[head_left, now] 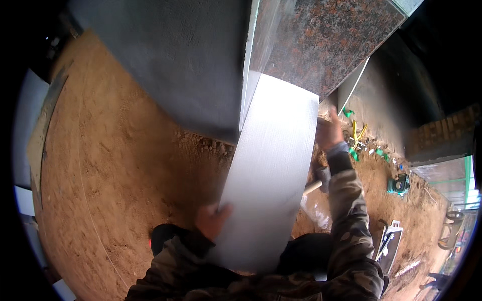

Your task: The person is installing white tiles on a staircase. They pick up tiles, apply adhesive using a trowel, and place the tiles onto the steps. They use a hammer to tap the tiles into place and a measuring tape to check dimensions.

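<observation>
A long, pale grey-white slab [271,155] slants up from my lap, its far end against a speckled brown polished stone panel [331,40]. My left hand [213,220] grips its left edge near the lower end, thumb over the face. Higher up, on the opposite edge, my right hand [330,131] holds the slab with its thumb pointing up; its other fingers are partly hidden behind. A mallet [312,187] with a light wooden handle and dark head lies on the ground right of the slab, under my right forearm.
A large dark grey panel [175,60] stands left of the slab. On the dirt [115,165] to the right are yellow-handled pliers [358,133], green scraps [354,153], a teal tool [399,184], clear plastic [317,214] and a tray with tools [389,246].
</observation>
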`<state>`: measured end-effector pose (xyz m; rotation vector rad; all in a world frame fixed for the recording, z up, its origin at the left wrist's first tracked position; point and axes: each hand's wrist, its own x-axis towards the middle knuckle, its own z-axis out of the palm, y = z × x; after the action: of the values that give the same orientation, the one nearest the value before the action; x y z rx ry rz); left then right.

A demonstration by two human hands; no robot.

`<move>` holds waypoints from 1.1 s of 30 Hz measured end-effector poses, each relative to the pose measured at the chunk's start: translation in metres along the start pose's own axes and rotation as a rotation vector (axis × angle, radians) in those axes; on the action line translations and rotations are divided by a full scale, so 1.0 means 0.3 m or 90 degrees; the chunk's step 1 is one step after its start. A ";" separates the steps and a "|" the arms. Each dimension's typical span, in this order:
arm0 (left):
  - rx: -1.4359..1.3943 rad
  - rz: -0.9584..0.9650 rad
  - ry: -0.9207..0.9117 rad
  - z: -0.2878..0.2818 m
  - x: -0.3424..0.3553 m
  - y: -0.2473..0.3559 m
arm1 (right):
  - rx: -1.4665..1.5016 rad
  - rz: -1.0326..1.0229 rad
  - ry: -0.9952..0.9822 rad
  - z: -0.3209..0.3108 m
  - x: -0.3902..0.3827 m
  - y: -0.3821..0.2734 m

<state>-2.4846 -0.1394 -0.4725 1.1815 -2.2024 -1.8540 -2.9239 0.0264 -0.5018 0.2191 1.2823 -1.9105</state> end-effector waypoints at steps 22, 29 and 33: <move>-0.025 -0.015 -0.021 -0.012 -0.029 0.031 | -0.170 -0.102 -0.040 0.217 -0.021 0.040; 0.018 0.036 -0.008 -0.019 -0.022 0.012 | -0.190 -0.067 0.052 0.276 -0.063 0.059; -0.017 0.035 -0.005 -0.005 -0.025 0.003 | -0.237 -0.057 0.011 0.241 -0.029 0.065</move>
<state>-2.4792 -0.1364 -0.4680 1.0998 -2.1834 -1.8651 -2.8843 -0.0328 -0.4768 -0.0138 1.6530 -1.7046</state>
